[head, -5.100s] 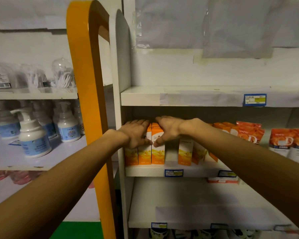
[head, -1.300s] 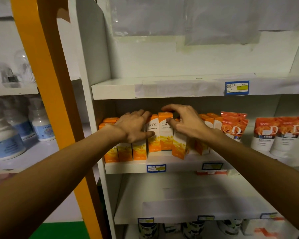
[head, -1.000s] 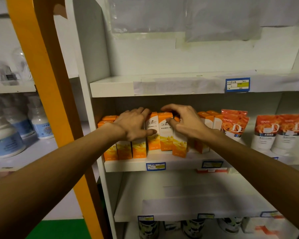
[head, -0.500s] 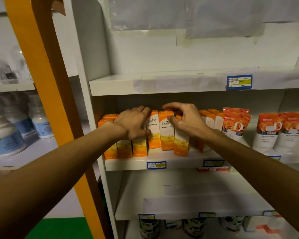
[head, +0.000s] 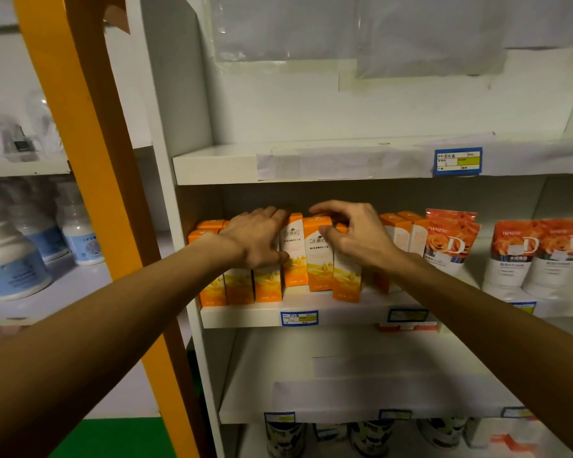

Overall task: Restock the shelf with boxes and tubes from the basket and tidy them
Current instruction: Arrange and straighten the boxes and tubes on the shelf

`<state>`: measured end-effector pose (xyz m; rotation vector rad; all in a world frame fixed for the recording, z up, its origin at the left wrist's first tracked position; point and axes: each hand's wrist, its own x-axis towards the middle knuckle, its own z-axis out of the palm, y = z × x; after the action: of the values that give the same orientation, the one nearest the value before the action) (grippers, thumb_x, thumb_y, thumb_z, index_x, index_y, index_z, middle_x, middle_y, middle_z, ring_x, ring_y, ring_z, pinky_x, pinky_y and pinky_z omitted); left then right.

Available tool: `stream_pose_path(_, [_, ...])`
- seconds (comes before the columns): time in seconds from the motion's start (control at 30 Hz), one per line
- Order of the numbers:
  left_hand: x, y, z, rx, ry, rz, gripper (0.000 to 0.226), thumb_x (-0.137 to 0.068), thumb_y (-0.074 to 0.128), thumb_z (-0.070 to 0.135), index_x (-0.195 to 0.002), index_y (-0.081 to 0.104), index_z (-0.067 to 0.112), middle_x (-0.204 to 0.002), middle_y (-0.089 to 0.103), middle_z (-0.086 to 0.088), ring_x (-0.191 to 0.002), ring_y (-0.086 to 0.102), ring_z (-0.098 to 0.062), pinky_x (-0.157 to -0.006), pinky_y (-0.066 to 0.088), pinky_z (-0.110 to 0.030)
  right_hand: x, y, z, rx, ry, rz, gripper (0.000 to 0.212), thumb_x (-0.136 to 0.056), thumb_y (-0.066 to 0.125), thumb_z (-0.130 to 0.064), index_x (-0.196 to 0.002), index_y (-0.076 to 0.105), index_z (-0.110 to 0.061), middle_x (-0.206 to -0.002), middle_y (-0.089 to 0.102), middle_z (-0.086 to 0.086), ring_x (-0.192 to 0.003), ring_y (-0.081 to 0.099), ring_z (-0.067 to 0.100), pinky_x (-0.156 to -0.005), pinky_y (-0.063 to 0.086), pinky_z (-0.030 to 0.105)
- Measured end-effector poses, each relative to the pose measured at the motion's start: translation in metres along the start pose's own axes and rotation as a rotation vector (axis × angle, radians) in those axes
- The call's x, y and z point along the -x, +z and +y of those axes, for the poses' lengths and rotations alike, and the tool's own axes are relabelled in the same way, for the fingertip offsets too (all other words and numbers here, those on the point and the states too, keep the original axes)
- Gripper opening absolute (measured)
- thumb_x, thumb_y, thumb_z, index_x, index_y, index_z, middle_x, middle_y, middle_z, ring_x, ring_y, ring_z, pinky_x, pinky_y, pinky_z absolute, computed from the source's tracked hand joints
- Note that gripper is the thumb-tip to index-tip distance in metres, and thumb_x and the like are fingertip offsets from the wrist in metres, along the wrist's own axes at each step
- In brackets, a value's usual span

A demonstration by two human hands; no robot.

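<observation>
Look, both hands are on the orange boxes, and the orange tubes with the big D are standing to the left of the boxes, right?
Not quite. The head view shows the left hand and right hand on the orange boxes, but the orange tubes with the big D stand to the right of the boxes, not the left, on the same shelf.

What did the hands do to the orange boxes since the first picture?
The gap beside the left group of orange boxes is now filled: boxes stand side by side there. The right hand went from lying flat on the tops to curling its fingers and thumb round one box. The left hand stayed flat on the boxes; the tubes kept their place.
</observation>
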<state>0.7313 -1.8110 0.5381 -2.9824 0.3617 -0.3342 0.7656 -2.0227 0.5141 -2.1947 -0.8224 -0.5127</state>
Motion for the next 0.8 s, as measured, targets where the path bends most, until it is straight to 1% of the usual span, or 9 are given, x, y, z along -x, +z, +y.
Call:
stream_pose_path(0.1, [-0.001,-0.001,0.001,-0.008,-0.003,-0.011,0.091,-0.085,0.067,0.057,-0.155,0.022,0.02,-0.151,0.04,-0.006,-0.137,0.041,-0.026,-0.111,0.036,-0.04,0.0,-0.002,-0.001,-0.072,0.018,0.033,0.04,-0.091,0.067,-0.017,-0.129,0.061,-0.026,-0.124,0.064,-0.002,-0.109,0.063,0.013,-0.087,0.06,0.038])
stream_pose_path(0.2, [-0.001,0.0,0.002,-0.023,-0.014,-0.012,0.094,-0.085,0.067,0.057,-0.157,0.019,0.02,-0.154,0.036,-0.007,-0.139,0.038,-0.028,-0.112,0.035,-0.041,0.0,-0.002,0.0,-0.111,0.022,0.06,0.039,-0.09,0.067,-0.015,-0.128,0.062,-0.022,-0.119,0.067,-0.002,-0.108,0.063,0.011,-0.089,0.059,0.037])
stream_pose_path(0.3, [0.0,0.0,0.003,-0.021,-0.009,-0.015,0.099,-0.083,0.068,0.06,-0.158,0.016,0.021,-0.157,0.033,-0.007,-0.141,0.037,-0.029,-0.113,0.036,-0.042,0.001,0.002,0.0,-0.08,0.016,0.048,0.038,-0.091,0.067,-0.018,-0.127,0.062,-0.024,-0.118,0.068,-0.003,-0.109,0.063,0.011,-0.089,0.059,0.038])
stream_pose_path(0.4, [0.002,-0.001,0.0,-0.01,0.0,-0.029,0.1,-0.082,0.063,0.067,-0.158,0.015,0.022,-0.159,0.032,-0.007,-0.143,0.035,-0.029,-0.115,0.032,-0.041,-0.001,0.007,-0.003,-0.067,-0.007,0.053,0.037,-0.091,0.068,-0.021,-0.127,0.061,-0.027,-0.121,0.066,-0.004,-0.109,0.062,0.012,-0.087,0.059,0.036])
stream_pose_path(0.47, [0.003,-0.002,0.0,0.013,-0.001,-0.031,0.1,-0.082,0.06,0.07,-0.158,0.015,0.023,-0.16,0.031,-0.006,-0.144,0.034,-0.028,-0.115,0.03,-0.041,-0.003,0.01,-0.005,-0.051,-0.022,0.045,0.036,-0.091,0.067,-0.025,-0.127,0.061,-0.03,-0.124,0.065,-0.005,-0.111,0.061,0.012,-0.089,0.058,0.037])
stream_pose_path(0.57, [0.003,-0.001,0.0,0.029,0.001,-0.012,0.097,-0.084,0.054,0.074,-0.158,0.017,0.024,-0.16,0.031,-0.005,-0.143,0.035,-0.028,-0.114,0.031,-0.04,-0.004,0.013,-0.005,0.005,-0.056,0.015,0.037,-0.092,0.066,-0.033,-0.128,0.061,-0.03,-0.127,0.064,-0.004,-0.116,0.058,0.012,-0.095,0.054,0.04])
stream_pose_path(0.63, [0.004,-0.001,0.001,0.036,0.005,-0.008,0.093,-0.086,0.051,0.074,-0.157,0.019,0.024,-0.159,0.032,-0.005,-0.142,0.037,-0.027,-0.113,0.032,-0.04,-0.004,0.014,-0.004,0.073,-0.088,-0.001,0.04,-0.092,0.064,-0.039,-0.131,0.058,-0.031,-0.13,0.062,-0.003,-0.121,0.054,0.014,-0.101,0.049,0.043])
stream_pose_path(0.73, [0.004,-0.001,0.0,0.038,0.009,-0.006,0.089,-0.088,0.052,0.07,-0.157,0.02,0.023,-0.158,0.033,-0.006,-0.141,0.037,-0.028,-0.113,0.032,-0.041,-0.005,0.013,-0.003,0.245,-0.142,-0.032,0.041,-0.093,0.061,-0.043,-0.132,0.059,-0.031,-0.132,0.059,-0.001,-0.127,0.048,0.016,-0.108,0.038,0.039])
stream_pose_path(0.8, [0.005,-0.001,0.0,0.031,0.012,-0.008,0.086,-0.09,0.053,0.066,-0.157,0.02,0.022,-0.158,0.034,-0.006,-0.141,0.038,-0.028,-0.113,0.033,-0.041,-0.005,0.009,-0.002,0.292,-0.153,-0.044,0.042,-0.092,0.063,-0.044,-0.131,0.06,-0.027,-0.133,0.059,0.0,-0.128,0.047,0.016,-0.108,0.037,0.039])
